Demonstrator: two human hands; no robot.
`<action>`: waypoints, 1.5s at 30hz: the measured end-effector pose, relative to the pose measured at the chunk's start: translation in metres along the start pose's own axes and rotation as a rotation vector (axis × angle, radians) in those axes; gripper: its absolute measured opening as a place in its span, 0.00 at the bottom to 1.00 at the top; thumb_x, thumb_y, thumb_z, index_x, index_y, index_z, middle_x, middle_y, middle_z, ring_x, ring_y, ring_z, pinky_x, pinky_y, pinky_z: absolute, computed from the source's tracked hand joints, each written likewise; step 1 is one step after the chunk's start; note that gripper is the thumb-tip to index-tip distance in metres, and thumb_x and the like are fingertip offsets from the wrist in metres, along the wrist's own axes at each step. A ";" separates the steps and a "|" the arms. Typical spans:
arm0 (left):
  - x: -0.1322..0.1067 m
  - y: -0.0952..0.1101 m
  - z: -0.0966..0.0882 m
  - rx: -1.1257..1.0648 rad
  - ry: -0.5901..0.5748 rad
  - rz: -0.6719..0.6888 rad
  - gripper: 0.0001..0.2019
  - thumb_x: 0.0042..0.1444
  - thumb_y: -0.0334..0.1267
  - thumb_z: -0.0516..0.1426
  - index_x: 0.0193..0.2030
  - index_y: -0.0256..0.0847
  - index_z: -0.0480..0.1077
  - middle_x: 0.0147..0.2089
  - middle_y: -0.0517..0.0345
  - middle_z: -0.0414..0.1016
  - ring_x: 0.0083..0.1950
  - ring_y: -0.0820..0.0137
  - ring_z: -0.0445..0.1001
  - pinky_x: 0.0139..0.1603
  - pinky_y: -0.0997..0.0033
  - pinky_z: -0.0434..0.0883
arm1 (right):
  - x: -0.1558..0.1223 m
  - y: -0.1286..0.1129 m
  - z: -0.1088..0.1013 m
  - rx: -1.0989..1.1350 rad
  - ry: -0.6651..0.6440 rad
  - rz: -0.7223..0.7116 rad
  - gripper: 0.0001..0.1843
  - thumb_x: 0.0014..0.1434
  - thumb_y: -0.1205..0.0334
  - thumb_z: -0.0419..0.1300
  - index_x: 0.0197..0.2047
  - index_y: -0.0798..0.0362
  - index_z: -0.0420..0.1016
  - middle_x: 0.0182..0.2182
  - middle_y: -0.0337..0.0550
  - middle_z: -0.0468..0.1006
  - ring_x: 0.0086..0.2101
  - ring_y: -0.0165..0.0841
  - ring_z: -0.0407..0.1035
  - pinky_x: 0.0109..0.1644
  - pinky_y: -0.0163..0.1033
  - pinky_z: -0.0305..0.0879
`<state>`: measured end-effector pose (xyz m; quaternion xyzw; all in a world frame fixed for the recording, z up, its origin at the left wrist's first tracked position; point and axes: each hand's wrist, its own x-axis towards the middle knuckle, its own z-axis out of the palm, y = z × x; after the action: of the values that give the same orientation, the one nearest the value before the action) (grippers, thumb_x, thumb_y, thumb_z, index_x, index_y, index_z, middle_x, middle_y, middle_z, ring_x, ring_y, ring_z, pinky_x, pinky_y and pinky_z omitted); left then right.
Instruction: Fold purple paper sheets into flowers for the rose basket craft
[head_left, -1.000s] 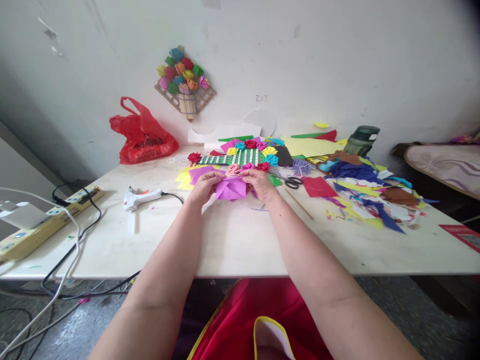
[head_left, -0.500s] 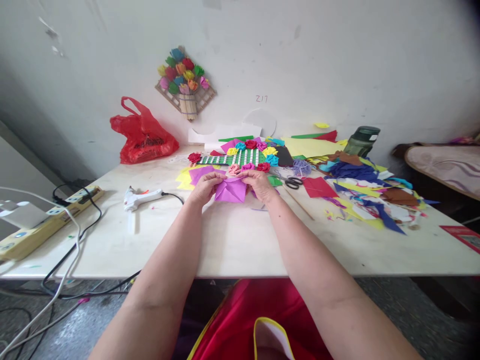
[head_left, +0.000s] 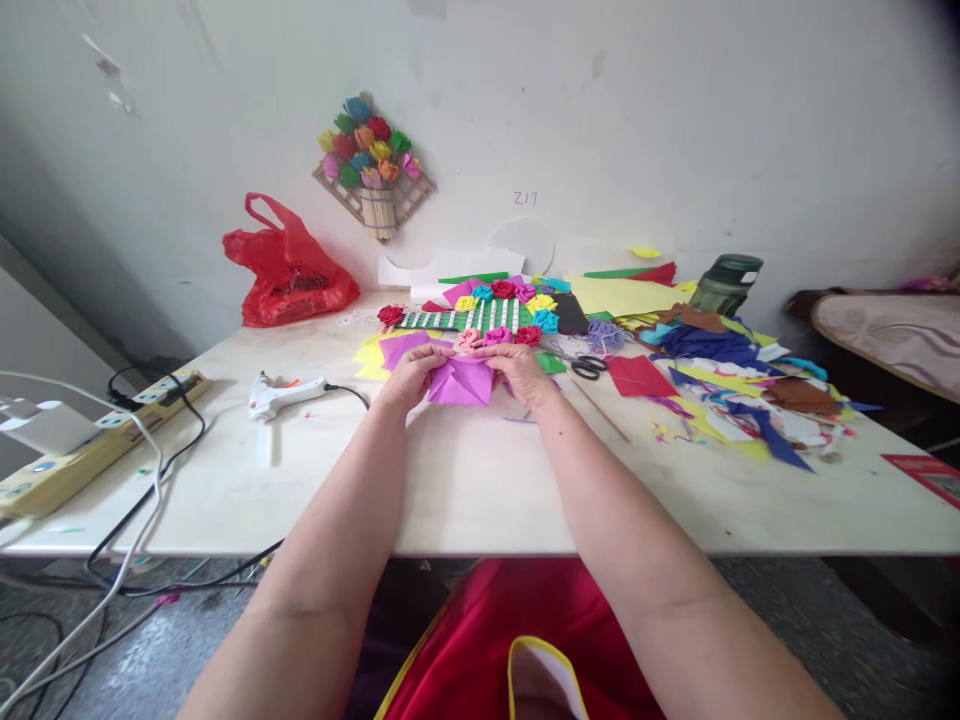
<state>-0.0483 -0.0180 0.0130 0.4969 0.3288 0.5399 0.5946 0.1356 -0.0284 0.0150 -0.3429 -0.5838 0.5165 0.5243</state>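
A creased purple sheet [head_left: 460,384], paper or thin felt, is stretched between my two hands above the table. My left hand [head_left: 414,374] pinches its upper left side, and my right hand [head_left: 516,370] grips the upper right, thumbs close to the middle. Just behind my fingers lies a green guitar-shaped piece [head_left: 489,316] with white strips, edged by red, yellow, blue and pink flowers. Purple and yellow sheets [head_left: 373,357] stick out beyond my left hand. To the right of my right hand are scissors [head_left: 586,367] and a thin wooden stick [head_left: 601,407].
A white glue gun [head_left: 283,396] with a black cord lies left, near a power strip [head_left: 112,440]. At the right are a red sheet [head_left: 640,376], a heap of coloured scraps [head_left: 739,375] and a green bottle [head_left: 726,285]. A red plastic bag [head_left: 289,270] stands back left.
Both hands stay nearly in place on the purple sheet. The whole view has shifted very slightly.
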 end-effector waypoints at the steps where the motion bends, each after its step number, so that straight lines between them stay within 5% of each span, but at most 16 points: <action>1: 0.000 0.000 0.000 0.002 0.001 -0.003 0.08 0.36 0.31 0.61 0.28 0.35 0.73 0.22 0.61 0.71 0.21 0.79 0.66 0.22 0.81 0.62 | 0.000 -0.001 0.000 -0.002 0.005 0.001 0.16 0.41 0.66 0.57 0.34 0.54 0.79 0.26 0.41 0.77 0.20 0.27 0.63 0.20 0.34 0.61; 8: 0.001 0.000 0.000 0.049 0.038 0.022 0.07 0.39 0.35 0.61 0.28 0.34 0.73 0.18 0.62 0.68 0.17 0.80 0.62 0.16 0.80 0.54 | -0.003 -0.003 -0.001 -0.010 -0.031 -0.057 0.14 0.47 0.60 0.56 0.33 0.56 0.79 0.24 0.41 0.75 0.21 0.28 0.64 0.23 0.34 0.60; 15: -0.003 -0.001 0.002 0.109 -0.041 0.087 0.19 0.36 0.35 0.65 0.38 0.35 0.70 0.24 0.62 0.71 0.22 0.78 0.68 0.22 0.79 0.63 | -0.002 -0.003 0.005 -0.103 0.037 -0.142 0.14 0.41 0.59 0.64 0.34 0.55 0.78 0.35 0.43 0.78 0.36 0.33 0.69 0.40 0.37 0.64; 19: -0.005 0.002 0.005 0.207 -0.069 0.151 0.23 0.39 0.37 0.65 0.45 0.35 0.69 0.21 0.64 0.68 0.21 0.79 0.65 0.22 0.79 0.62 | -0.005 -0.007 0.005 -0.079 0.012 -0.056 0.22 0.41 0.61 0.64 0.43 0.53 0.75 0.38 0.43 0.77 0.34 0.31 0.69 0.37 0.36 0.64; 23: -0.008 0.005 0.010 0.250 -0.093 0.186 0.26 0.40 0.39 0.64 0.48 0.34 0.68 0.19 0.66 0.66 0.19 0.80 0.63 0.21 0.79 0.61 | -0.006 -0.008 0.003 -0.158 0.022 0.029 0.16 0.43 0.58 0.63 0.37 0.56 0.77 0.28 0.41 0.75 0.26 0.29 0.65 0.29 0.35 0.61; 31: -0.007 0.004 0.011 0.273 -0.091 0.117 0.26 0.38 0.41 0.65 0.45 0.34 0.69 0.22 0.62 0.69 0.23 0.78 0.67 0.24 0.78 0.64 | 0.000 0.002 0.002 -0.235 0.081 0.031 0.10 0.40 0.58 0.64 0.22 0.56 0.72 0.17 0.36 0.66 0.19 0.25 0.56 0.23 0.34 0.53; 45: -0.006 0.002 0.006 0.208 -0.088 -0.015 0.14 0.37 0.39 0.66 0.25 0.35 0.66 0.18 0.64 0.65 0.17 0.82 0.59 0.17 0.80 0.55 | 0.000 0.003 0.000 -0.191 0.106 0.035 0.09 0.37 0.61 0.65 0.23 0.57 0.75 0.19 0.37 0.70 0.20 0.25 0.59 0.25 0.34 0.57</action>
<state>-0.0444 -0.0254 0.0160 0.5766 0.3603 0.4763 0.5575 0.1353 -0.0275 0.0123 -0.4280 -0.5958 0.4488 0.5103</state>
